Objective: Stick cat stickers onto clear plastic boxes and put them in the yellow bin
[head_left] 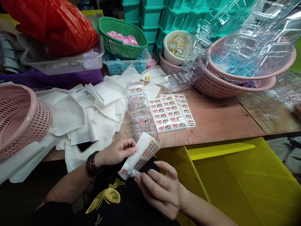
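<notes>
My left hand (117, 151) pinches a sticker sheet (141, 149) by its edge, held tilted above my lap. Part of the sheet is bare white backing; printed cat stickers show along its right side. At the sheet's lower corner, the fingertips of my right hand (162, 186) close on a sticker (133, 172), which looks blurred and at least partly lifted. Just beyond the sheet, a row of clear plastic boxes (143, 121) stretches away from me, with cat stickers on their lids. To the right of them lie more sticker sheets (172, 113), stacked and overlapping.
Used white backing papers (98, 106) are heaped at left, partly over a phone (86, 146). A pink basket (35, 116) stands at far left. Stacked pink baskets (211, 83) with clear packaging stand at right. A yellow box (235, 179) sits below the table edge. Another person's hand (297, 110) shows at far right.
</notes>
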The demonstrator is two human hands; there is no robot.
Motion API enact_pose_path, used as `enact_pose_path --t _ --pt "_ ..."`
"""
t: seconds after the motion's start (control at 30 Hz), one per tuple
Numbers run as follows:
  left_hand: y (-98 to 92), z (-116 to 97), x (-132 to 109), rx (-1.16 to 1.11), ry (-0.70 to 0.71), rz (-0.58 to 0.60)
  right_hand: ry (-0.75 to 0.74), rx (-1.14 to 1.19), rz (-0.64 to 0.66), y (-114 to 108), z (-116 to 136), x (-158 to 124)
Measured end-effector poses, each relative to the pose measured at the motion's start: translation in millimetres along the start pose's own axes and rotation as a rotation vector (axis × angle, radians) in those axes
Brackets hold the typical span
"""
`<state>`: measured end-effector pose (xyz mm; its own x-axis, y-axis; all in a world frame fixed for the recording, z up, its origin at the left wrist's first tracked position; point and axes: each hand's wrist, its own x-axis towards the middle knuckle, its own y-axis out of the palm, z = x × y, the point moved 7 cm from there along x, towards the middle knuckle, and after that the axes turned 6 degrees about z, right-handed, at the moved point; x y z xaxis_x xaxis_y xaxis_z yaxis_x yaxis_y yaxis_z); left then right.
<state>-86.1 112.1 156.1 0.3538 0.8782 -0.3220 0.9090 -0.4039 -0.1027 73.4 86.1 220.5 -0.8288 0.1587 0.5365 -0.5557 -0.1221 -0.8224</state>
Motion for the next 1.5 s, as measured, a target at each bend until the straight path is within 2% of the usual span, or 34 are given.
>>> enact_pose_path --t 0.07,0.13,0.2,0.23,0.3,0.4,0.5,0.57,0.7,0.87,0.97,1.07,1.17,1.23,1.3,1.37,1.43,1.5 --pt "-6.6 -21 -6 0.304 0.145 -0.081 0.210 0.144 -0.096 -15 -28 0" --pt "-7.8 -38 -10 0.536 0.266 -0.130 0.489 0.290 -0.341 -29 -72 -6" --pt "-5.1 -45 -8 0.641 0.335 -0.122 0.713 0.427 -0.590 -29 -114 -17" --pt "-2.4 -45 -5 0.670 0.360 -0.099 0.770 0.495 -0.635 -22 -130 -19" --pt "4.6 -42 2 0.723 0.399 -0.044 0.751 0.624 -0.552 -2 -151 -12" --pt "13.2 -32 14 0.809 0.398 -0.002 0.574 0.721 -0.262 25 -153 4" --pt "17.1 -22 20 0.871 0.360 -0.029 0.420 0.636 -0.021 39 -142 10" --pt "18.3 -20 21 0.879 0.366 -0.057 0.361 0.543 0.087 44 -139 11" --pt "19.1 -18 19 0.888 0.399 -0.071 0.323 0.448 0.180 48 -138 13" --pt "17.0 -15 19 0.880 0.453 -0.092 0.262 0.368 0.222 52 -132 24" --pt "16.0 -14 19 0.870 0.477 -0.126 0.265 0.424 0.215 55 -131 28" --pt "15.9 -13 18 0.866 0.485 -0.151 0.380 0.669 0.076 47 -141 29" --pt "15.0 -15 15 0.848 0.510 -0.207 0.619 0.885 -0.219 25 -164 23" --pt "12.6 -16 10 0.833 0.505 -0.277 0.803 0.929 -0.324 14 -176 17" --pt "9.2 -17 4 0.814 0.476 -0.359 0.966 1.005 -0.258 15 -181 15" --pt "7.4 -18 -3 0.787 0.457 -0.414 1.094 1.120 -0.104 26 -181 14" --pt "7.6 -18 -8 0.758 0.463 -0.427 1.197 1.200 0.016 38 -179 12" --pt "8.4 -17 -10 0.737 0.484 -0.420 1.277 1.230 0.073 48 -179 10"
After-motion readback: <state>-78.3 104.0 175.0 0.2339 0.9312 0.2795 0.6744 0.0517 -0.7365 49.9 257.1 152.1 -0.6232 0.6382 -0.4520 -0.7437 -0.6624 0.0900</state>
